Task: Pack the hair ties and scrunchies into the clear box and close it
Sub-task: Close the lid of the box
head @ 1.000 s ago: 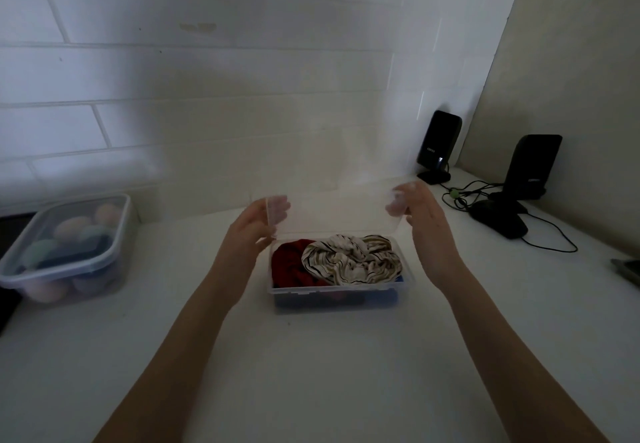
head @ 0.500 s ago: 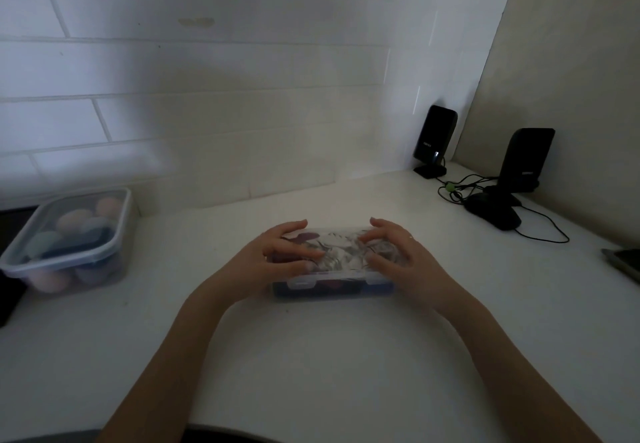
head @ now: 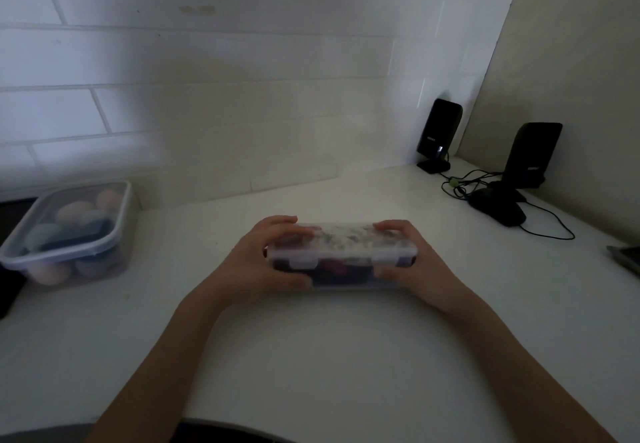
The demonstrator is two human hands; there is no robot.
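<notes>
The clear box [head: 341, 254] sits on the white counter [head: 311, 356] in the middle of the head view, its lid down flat on top. Through the plastic I make out dark red, blue and pale striped scrunchies [head: 332, 267], blurred. My left hand [head: 258, 262] grips the box's left end, fingers over the lid and thumb along the front wall. My right hand [head: 410, 262] holds the right end the same way. Two front latch tabs show between my thumbs.
A lidded plastic tub [head: 69, 234] of pastel sponges stands at the left by the tiled wall. Two black speakers [head: 438, 134] [head: 531, 155], a black mouse [head: 498, 208] and tangled cables occupy the back right corner. A dark device [head: 628, 259] lies at the right edge.
The lid went from raised open to pressed down on the box. My hands shifted from on top of the lid out to the two ends, thumbs on the front.
</notes>
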